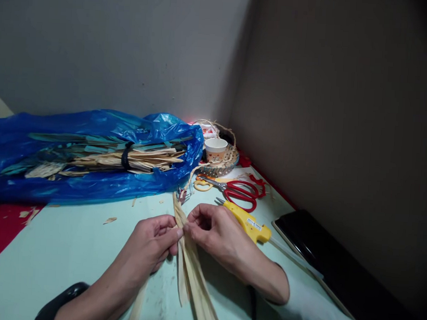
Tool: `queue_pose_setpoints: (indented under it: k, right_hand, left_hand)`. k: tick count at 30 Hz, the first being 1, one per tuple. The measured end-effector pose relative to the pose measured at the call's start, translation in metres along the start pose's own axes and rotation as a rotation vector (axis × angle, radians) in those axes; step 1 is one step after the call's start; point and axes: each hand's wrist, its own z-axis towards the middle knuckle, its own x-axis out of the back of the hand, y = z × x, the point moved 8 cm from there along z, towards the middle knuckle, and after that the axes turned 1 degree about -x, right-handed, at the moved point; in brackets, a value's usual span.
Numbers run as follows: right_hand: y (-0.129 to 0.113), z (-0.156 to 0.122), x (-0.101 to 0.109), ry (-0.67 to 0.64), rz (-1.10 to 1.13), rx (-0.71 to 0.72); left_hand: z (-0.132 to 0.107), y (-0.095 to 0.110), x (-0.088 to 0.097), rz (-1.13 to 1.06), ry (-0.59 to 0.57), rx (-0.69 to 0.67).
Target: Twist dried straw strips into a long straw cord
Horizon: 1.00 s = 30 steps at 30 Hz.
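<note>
Both my hands meet over a bunch of long pale straw strips (195, 279) lying on the light green tabletop (67, 247). My left hand (153, 245) pinches the strips with thumb and fingertips from the left. From the right, my right hand (214, 230) pinches the same strips at nearly the same spot. The strips run from a small clip (183, 195) near the blue bag down toward me, fanning out below my hands. A dark band sits on my left wrist (63, 298).
A blue plastic bag (90, 171) with a tied bundle of straw (127, 157) lies at the back left. Behind my hands are a yellow glue gun (249, 225), red scissors (242, 193), a paper cup (215, 149) in a woven basket (222, 168), and a black tablet (303, 233) by the right wall.
</note>
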Motion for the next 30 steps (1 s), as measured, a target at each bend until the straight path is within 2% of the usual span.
queue_pose_setpoints:
  k: [8, 12, 17, 21, 26, 30]
  right_hand:
    - [-0.005, -0.009, 0.001, 0.07, -0.231, 0.027]
    - [-0.007, -0.012, -0.001, 0.099, -0.297, 0.038]
    - [-0.01, -0.009, -0.001, 0.149, -0.323, 0.062]
    - [-0.005, -0.003, -0.006, 0.027, -0.147, -0.007]
    - [-0.008, -0.007, -0.01, -0.214, 0.232, -0.117]
    - [-0.029, -0.015, 0.01, -0.356, 0.558, -0.054]
  left_hand:
    - [-0.001, 0.001, 0.002, 0.078, 0.029, -0.027]
    - [0.0, 0.006, 0.002, 0.102, 0.037, -0.087]
    - [-0.001, 0.009, 0.002, 0.12, 0.046, -0.091]
    - [-0.001, 0.006, 0.002, 0.098, 0.049, -0.055]
    - [-0.001, 0.002, 0.003, 0.026, 0.065, -0.035]
    - [0.0, 0.002, 0.001, 0.013, 0.041, -0.042]
